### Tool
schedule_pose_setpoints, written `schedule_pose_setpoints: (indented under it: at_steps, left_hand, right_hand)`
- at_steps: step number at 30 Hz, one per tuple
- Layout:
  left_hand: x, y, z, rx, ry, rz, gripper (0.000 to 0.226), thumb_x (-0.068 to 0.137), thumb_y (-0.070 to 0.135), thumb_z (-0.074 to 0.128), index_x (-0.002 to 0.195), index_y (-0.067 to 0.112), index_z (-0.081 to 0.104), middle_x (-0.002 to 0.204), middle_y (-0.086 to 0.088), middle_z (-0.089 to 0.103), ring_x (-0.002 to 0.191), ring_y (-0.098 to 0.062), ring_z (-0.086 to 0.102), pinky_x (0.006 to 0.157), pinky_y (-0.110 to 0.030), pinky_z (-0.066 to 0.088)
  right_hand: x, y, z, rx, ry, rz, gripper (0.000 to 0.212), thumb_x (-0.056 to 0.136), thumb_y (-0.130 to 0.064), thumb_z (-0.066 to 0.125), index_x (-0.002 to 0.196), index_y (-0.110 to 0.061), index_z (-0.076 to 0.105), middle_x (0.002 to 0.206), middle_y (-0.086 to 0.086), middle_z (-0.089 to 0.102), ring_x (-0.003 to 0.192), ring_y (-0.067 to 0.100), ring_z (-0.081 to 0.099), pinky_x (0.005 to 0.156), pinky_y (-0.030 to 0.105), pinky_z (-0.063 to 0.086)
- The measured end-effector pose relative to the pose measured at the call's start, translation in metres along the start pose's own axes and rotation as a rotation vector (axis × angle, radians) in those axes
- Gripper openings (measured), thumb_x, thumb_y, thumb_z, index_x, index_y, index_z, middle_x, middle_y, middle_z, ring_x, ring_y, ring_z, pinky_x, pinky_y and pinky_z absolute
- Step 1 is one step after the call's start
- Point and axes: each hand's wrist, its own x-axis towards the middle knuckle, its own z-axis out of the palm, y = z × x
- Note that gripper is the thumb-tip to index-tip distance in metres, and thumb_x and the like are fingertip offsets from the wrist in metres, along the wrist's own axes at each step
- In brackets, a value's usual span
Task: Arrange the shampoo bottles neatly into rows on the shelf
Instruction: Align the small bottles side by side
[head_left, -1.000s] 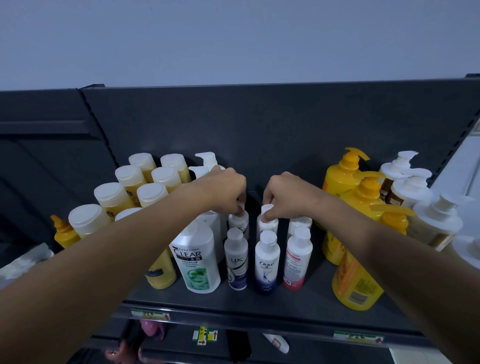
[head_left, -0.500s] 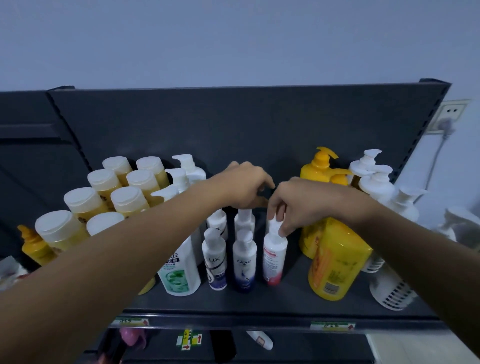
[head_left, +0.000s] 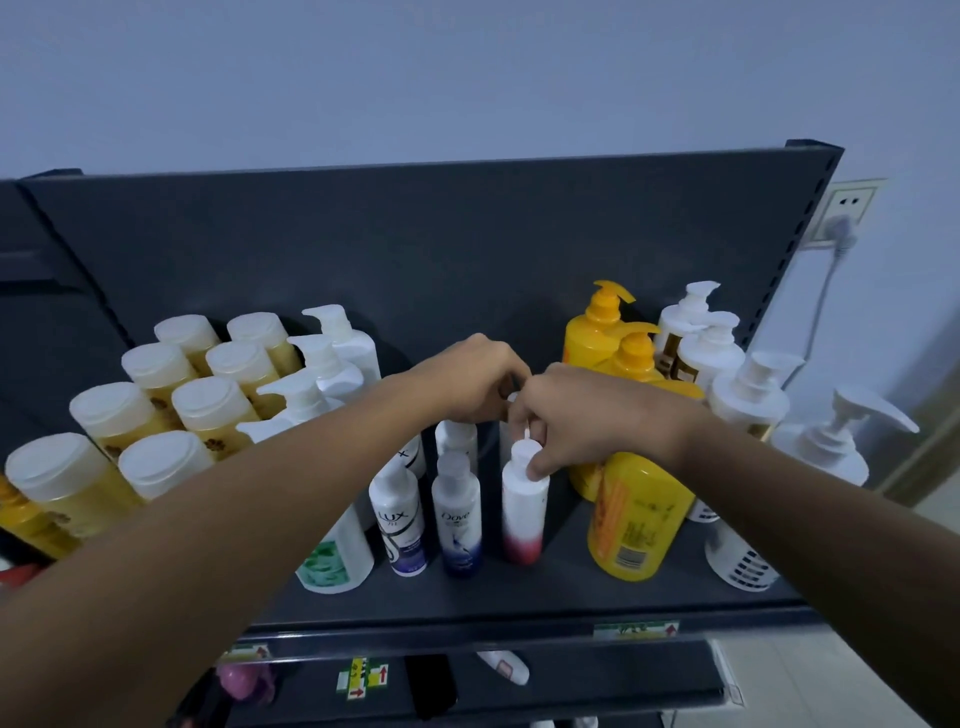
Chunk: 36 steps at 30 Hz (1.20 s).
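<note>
Head view: we are now pinching the cap of the pink-bottomed bottle (head_left: 523, 512) in our right hand (head_left: 587, 415), having shifted from the back bottles, while our left hand (head_left: 470, 382) is curling closed behind, suggesting the shelf (head_left: 545, 597) front row is getting straightened.

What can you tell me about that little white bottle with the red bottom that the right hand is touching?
The small bottle is a slim white cylinder, plastic by the look of it, fading to pinkish red at its base, with a white cap. It stands nearly upright at the front of the dark shelf, rightmost of three small bottles, just right of the Dove bottle. Its label is turned away. The right hand pinches its cap from above; the big yellow bottle stands to its right, apart.
</note>
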Motion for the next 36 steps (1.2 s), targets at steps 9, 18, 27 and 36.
schedule_pose_setpoints:
  at_steps: [9, 18, 27, 36]
  left_hand:
    - [-0.004, 0.002, 0.000, -0.009, 0.018, 0.008, 0.047, 0.087, 0.018, 0.075, 0.056, 0.042, 0.048, 0.059, 0.015, 0.049, 0.061, -0.017, 0.047, 0.058, -0.020, 0.036]
    - [-0.009, 0.000, 0.001, -0.014, 0.016, 0.031, 0.044, 0.086, 0.018, 0.077, 0.057, 0.040, 0.053, 0.055, 0.013, 0.046, 0.082, -0.018, 0.057, 0.057, -0.021, 0.036]
    - [-0.011, 0.005, -0.001, -0.046, -0.015, 0.063, 0.057, 0.084, 0.010, 0.072, 0.052, 0.055, 0.057, 0.046, 0.011, 0.041, 0.061, -0.016, 0.037, 0.062, -0.046, 0.052]
    - [-0.011, 0.005, 0.001, -0.058, -0.010, 0.081, 0.053, 0.085, 0.011, 0.074, 0.049, 0.048, 0.058, 0.048, 0.022, 0.053, 0.058, -0.009, 0.046, 0.068, -0.043, 0.056]
  right_hand:
    - [-0.002, -0.001, 0.002, -0.016, -0.015, 0.022, 0.028, 0.078, -0.042, 0.084, 0.090, -0.018, 0.077, 0.069, -0.013, 0.062, 0.066, 0.000, 0.053, 0.055, 0.023, 0.042]
    - [-0.003, -0.003, 0.002, -0.005, -0.020, 0.013, 0.024, 0.077, -0.032, 0.086, 0.093, -0.015, 0.080, 0.066, -0.010, 0.066, 0.069, 0.013, 0.072, 0.057, 0.028, 0.056]
    - [-0.005, -0.006, 0.003, -0.006, -0.039, 0.039, 0.021, 0.077, -0.035, 0.083, 0.079, -0.015, 0.077, 0.063, -0.002, 0.074, 0.063, 0.007, 0.068, 0.063, 0.034, 0.061]
    - [-0.006, -0.007, 0.003, -0.005, -0.031, 0.048, 0.021, 0.077, -0.035, 0.084, 0.073, -0.018, 0.073, 0.056, -0.007, 0.068, 0.062, 0.012, 0.073, 0.061, 0.032, 0.061]
